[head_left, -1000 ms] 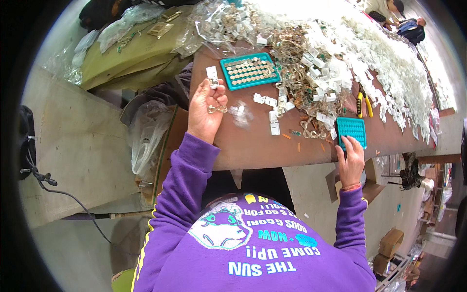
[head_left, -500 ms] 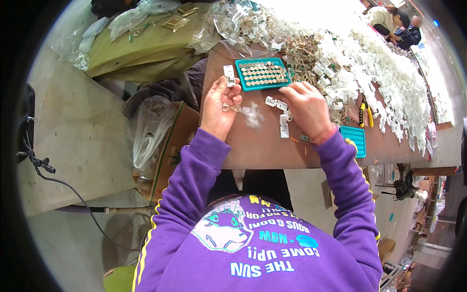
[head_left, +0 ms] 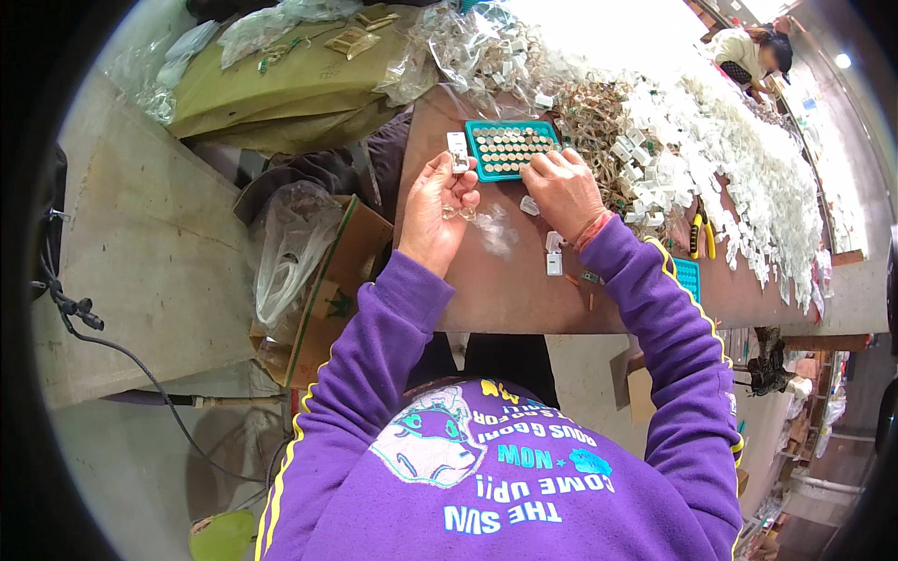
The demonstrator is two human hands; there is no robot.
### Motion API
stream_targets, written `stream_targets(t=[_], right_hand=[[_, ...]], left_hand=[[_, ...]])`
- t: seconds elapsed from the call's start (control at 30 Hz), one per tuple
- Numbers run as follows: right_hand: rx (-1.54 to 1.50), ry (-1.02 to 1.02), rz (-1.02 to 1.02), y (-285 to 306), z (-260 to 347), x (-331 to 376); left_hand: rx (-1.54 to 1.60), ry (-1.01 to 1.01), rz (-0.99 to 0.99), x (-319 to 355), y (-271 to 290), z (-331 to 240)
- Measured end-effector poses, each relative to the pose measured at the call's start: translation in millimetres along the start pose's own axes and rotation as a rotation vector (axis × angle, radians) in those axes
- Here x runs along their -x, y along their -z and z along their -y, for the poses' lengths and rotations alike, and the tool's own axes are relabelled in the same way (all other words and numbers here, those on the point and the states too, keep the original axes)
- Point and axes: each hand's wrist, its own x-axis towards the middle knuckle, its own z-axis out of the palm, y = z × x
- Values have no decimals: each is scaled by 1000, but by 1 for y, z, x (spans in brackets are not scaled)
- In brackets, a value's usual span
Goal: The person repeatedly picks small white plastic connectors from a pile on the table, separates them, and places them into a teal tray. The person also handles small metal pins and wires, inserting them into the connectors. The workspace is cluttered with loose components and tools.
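The left hand (head_left: 438,210) is closed in a fingertip pinch on a small white casing (head_left: 457,150), raised just beside the left edge of the teal tray (head_left: 494,178); something pale and looped hangs by its lower fingers. The right hand (head_left: 566,196) is bent, fingertips down at the tray's lower right corner; whether it grips one of the round discs (head_left: 508,148) I cannot tell. The discs sit close-set in rows, so a clumsy fingertip could flip neighbours out, and a knock from the wrist could jolt the tray on the worktop (head_left: 505,304). The casing, held only near its end, could slip if bumped. Dropped parts might get lost among the cluttered heap (head_left: 645,150) close by.
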Motion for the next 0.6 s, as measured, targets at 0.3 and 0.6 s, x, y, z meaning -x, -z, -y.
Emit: stream_targets(t=[0.3,0.6], right_hand=[[-9,44,-23,3,16,-8],[-251,-160,-112,21,4,-9]], left_hand=[[-12,-19,56,-2,4,1],[-24,-31,30,3,-6,2]])
